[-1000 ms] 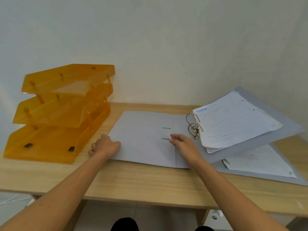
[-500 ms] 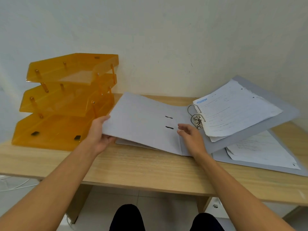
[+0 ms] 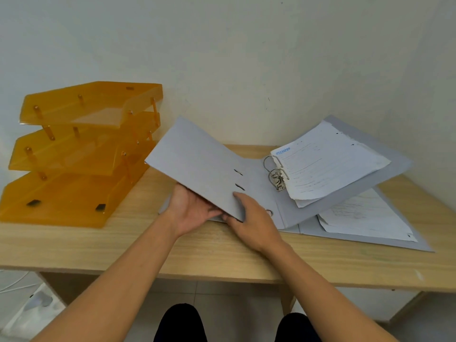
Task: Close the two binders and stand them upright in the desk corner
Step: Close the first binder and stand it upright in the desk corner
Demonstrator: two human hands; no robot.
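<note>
A grey ring binder [image 3: 197, 164] lies open on the desk, its left cover raised at a slant. My left hand [image 3: 192, 211] grips that cover's near edge from underneath. My right hand [image 3: 251, 218] holds the same cover near the spine, thumb on top. White sheets [image 3: 328, 164] rest on the metal rings [image 3: 275, 172] over the binder's right half. A second grey binder [image 3: 404, 243] lies open and flat beneath it, with a loose page [image 3: 365, 215] on it.
An orange three-tier letter tray [image 3: 79, 154] stands at the left of the wooden desk [image 3: 197, 253]. White walls meet in a corner behind the binders at the right. Cables lie on the floor at the lower left.
The upper binder's left cover has risen from flat on the desk to a steep slant. My left hand moved from its left edge to under its near edge, close to my right hand.
</note>
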